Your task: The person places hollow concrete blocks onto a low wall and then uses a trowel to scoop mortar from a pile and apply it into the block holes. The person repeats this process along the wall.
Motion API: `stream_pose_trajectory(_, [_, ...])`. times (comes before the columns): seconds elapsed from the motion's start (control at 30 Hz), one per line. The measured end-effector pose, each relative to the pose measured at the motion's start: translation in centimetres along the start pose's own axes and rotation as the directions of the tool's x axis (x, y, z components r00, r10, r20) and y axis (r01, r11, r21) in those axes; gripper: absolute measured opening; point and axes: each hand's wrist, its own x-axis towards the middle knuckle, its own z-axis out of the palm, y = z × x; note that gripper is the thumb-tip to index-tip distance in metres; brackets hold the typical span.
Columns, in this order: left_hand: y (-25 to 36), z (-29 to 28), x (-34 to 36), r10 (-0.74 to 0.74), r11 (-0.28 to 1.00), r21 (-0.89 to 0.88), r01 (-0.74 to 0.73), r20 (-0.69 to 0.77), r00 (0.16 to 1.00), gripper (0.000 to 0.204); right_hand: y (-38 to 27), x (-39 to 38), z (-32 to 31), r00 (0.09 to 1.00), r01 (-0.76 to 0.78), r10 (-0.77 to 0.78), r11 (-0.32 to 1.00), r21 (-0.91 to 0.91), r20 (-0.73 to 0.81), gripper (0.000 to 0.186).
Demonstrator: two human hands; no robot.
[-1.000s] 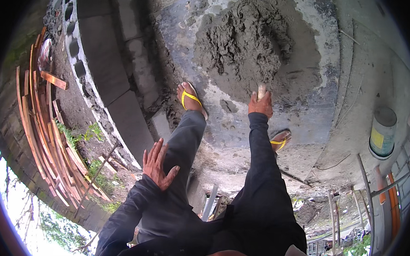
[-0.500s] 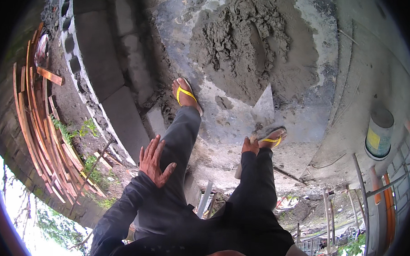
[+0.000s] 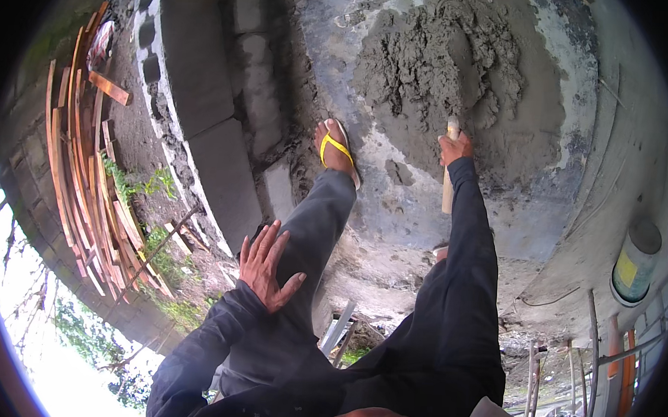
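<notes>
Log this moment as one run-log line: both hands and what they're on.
left hand: open, flat on left thigh | right hand: gripping wooden handle | tool end in wet mortar pile | left foot in yellow sandal beside pile

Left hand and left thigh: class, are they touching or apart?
Touching. The head view shows the left hand lying flat, fingers spread, on the dark trouser leg, with no gap between palm and cloth.
</notes>
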Motion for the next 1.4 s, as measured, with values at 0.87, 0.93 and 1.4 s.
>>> stream_pose_trajectory(0.87, [-7.0, 5.0, -3.0, -0.078, 0.883, -0.458, 0.103, 0.074, 0.994, 0.063, -49.9, -26.9, 19.8, 0.979, -0.035, 0.012, 0.993, 0.111, 0.205, 0.02])
stream_pose_trajectory(0.93, [-7.7, 4.4, -2.7, -0.087, 0.863, -0.492, 0.116, 0.082, 0.993, 0.064, -53.3, -26.0, 23.7, 0.974, 0.014, -0.057, 0.981, 0.192, 0.22, 0.021])
stream_pose_trajectory(1.4, [-13.4, 2.9, -0.1, -0.113, 0.76, -0.625, 0.178, 0.143, 0.983, 0.069, -64.9, -29.4, 37.9, 0.999, -0.001, 0.004, 0.997, 0.073, -0.034, 0.045])
